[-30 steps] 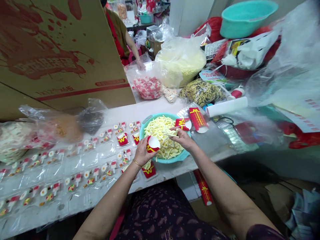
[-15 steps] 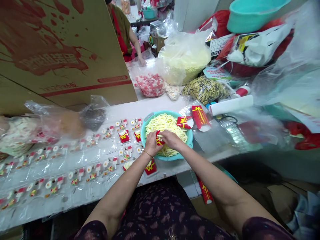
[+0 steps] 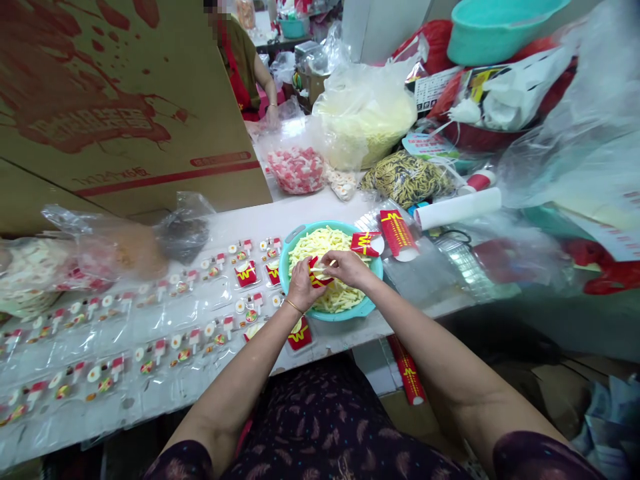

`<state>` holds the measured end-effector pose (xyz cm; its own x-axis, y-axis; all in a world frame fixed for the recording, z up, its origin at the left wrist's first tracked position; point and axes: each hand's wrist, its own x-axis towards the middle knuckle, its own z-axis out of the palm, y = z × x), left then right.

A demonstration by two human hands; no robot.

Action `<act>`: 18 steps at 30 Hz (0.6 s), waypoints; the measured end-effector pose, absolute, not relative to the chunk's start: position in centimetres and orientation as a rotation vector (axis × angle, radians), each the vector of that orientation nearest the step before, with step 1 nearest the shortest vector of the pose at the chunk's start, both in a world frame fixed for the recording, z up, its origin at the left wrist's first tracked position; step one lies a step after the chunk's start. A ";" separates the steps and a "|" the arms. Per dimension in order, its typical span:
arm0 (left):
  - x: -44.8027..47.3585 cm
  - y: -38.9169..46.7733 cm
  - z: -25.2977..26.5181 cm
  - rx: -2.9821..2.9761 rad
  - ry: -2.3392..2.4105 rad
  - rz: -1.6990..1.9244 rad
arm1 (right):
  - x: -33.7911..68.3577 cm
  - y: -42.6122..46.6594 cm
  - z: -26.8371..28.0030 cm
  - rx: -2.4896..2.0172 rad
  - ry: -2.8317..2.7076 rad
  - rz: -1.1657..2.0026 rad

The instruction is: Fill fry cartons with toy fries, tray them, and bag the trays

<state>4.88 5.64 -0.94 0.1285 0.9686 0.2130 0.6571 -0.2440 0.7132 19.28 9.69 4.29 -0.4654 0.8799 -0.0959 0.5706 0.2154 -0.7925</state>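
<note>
My left hand (image 3: 302, 288) is closed round a small red fries carton (image 3: 320, 281) with a yellow W mark, held over a turquoise basin (image 3: 374, 305). At the carton's mouth, the bent fingers of my right hand (image 3: 349, 268) pinch pale sticks shaped like French fries. More of these fries (image 3: 325, 237) fill the basin beneath both hands. Another red carton (image 3: 363, 243) lies on the basin's right side. Left of the basin, filled red cartons (image 3: 245, 273) sit in clear plastic packs, and one more filled carton (image 3: 300, 335) lies near my left wrist.
Rows of clear blister packs (image 3: 185, 283) with miniature food pieces cover the table's left. Flat red cartons (image 3: 399, 233) lie right of the basin. Bags of pink-and-white pieces (image 3: 296, 170) and pale sticks (image 3: 367, 127) stand behind. A large cardboard box (image 3: 200, 113) rises back left; a person (image 3: 245, 67) is beyond.
The carton has tilted more open to view between my hands, and pale fries now show at its mouth under my right fingers. The whole view has shifted slightly.
</note>
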 end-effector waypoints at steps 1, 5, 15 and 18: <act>5.0 5.7 -1.0 1.955 1.566 0.932 | 19.1 9.6 4.3 -1.369 -2.137 1.054; 5.2 5.9 -1.2 1.948 1.572 0.980 | 18.5 9.5 4.3 -1.337 -2.303 1.007; -0.5 6.0 -1.2 1.885 1.685 0.978 | 18.7 3.2 1.3 -1.180 -2.511 0.667; -1.1 5.7 -1.4 1.896 1.690 0.972 | 17.3 1.8 -0.6 -1.168 -2.618 0.597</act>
<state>-1.08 5.67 -1.43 0.0169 0.9749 0.2218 0.6820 -0.1735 0.7105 17.29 1.80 -0.59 -0.6627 0.7483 0.0282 0.6620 0.6030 -0.4450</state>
